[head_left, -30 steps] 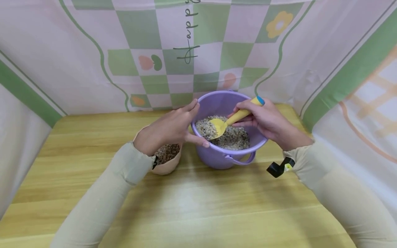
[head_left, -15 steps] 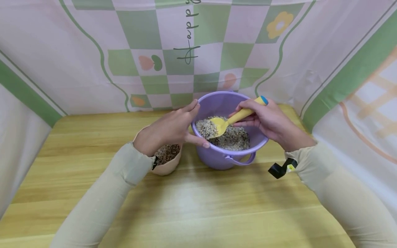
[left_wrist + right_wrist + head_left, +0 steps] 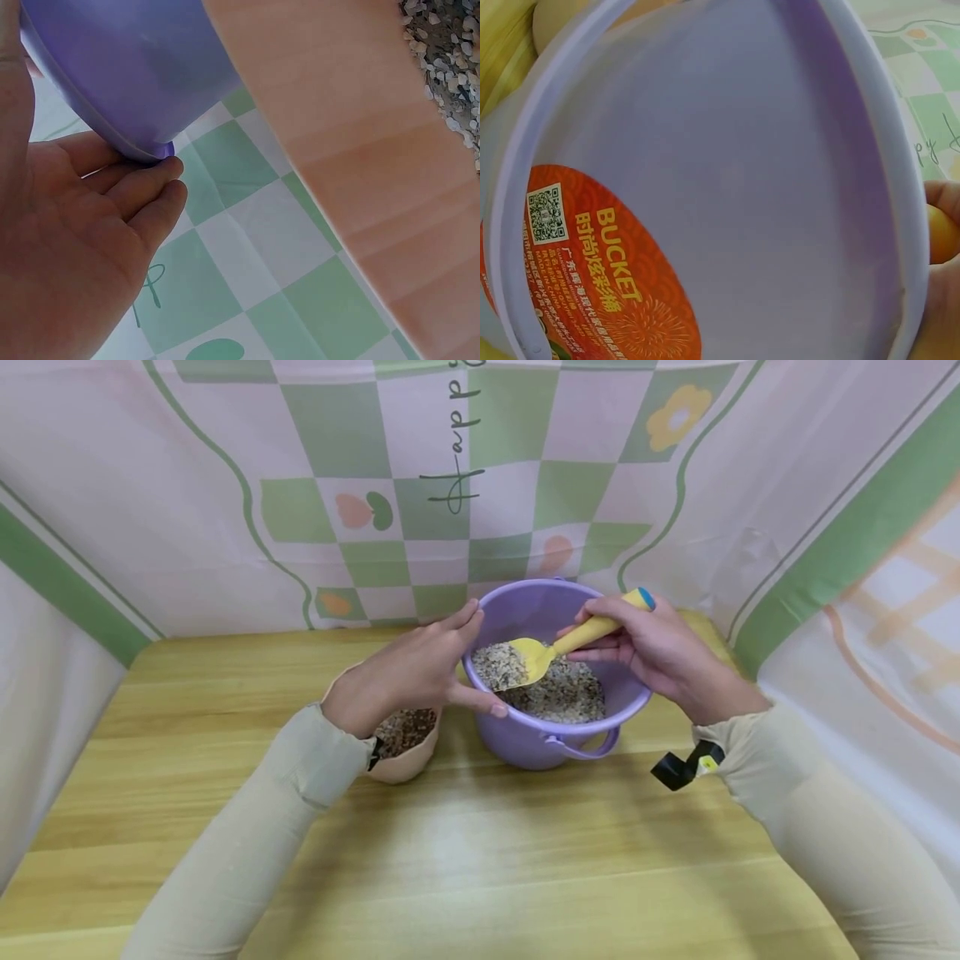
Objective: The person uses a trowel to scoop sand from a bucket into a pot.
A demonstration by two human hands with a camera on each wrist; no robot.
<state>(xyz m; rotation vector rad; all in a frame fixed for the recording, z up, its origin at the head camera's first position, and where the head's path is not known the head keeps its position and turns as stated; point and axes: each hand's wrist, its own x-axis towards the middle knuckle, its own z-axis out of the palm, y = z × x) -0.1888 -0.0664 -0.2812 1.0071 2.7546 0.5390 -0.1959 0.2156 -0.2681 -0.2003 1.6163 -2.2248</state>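
Left hand (image 3: 405, 672) is resting spread against the rim of one purple bucket (image 3: 517, 743), apart from the right hand (image 3: 663, 653), which is gripping one yellow scoop (image 3: 581, 637). Scoop is carrying grains (image 3: 498, 667) within the bucket, long axis slanting, blade pointing left and towards the wearer. One peach pot (image 3: 408, 764) is standing just beside on the counter (image 3: 450, 877); only the right wrist view is showing one red "BUCKET" label (image 3: 611, 270).

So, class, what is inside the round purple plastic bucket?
Loose, mottled grains and the loaded end of a yellow plastic scoop. The grains hide the floor of the bucket.
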